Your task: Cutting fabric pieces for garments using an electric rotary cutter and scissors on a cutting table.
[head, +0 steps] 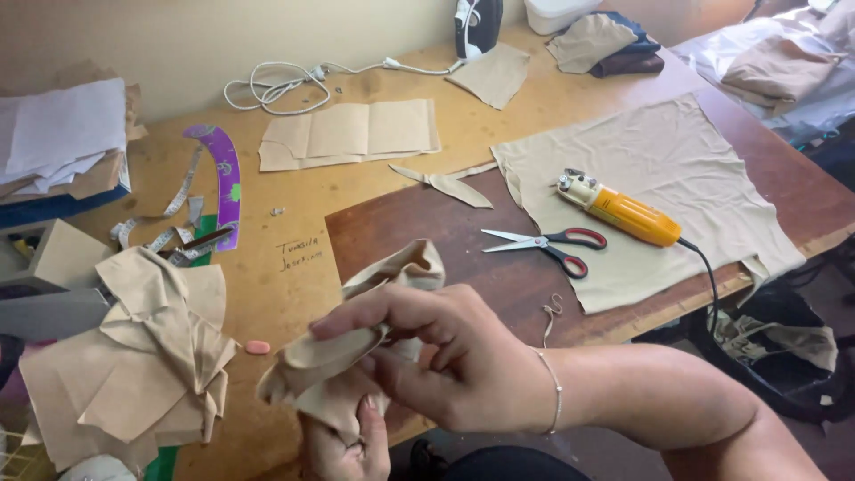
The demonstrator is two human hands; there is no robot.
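Note:
My right hand (445, 356) pinches a crumpled beige fabric piece (356, 343) near the table's front edge, fingers closed over its top fold. Below it my left hand (356, 445) grips the same fabric from underneath; only its fingers show at the bottom of the view. The cloth rises in a folded flap toward the table's middle. A thin bracelet circles my right wrist.
Red-handled scissors (552, 245) and a yellow electric cutter (619, 211) lie on a large beige cloth (677, 160) to the right. A heap of beige cut pieces (142, 356) sits left. Paper patterns (352, 134), a purple curve ruler (223, 174), a tape measure (169, 218), an iron (476, 25) and a cord lie behind.

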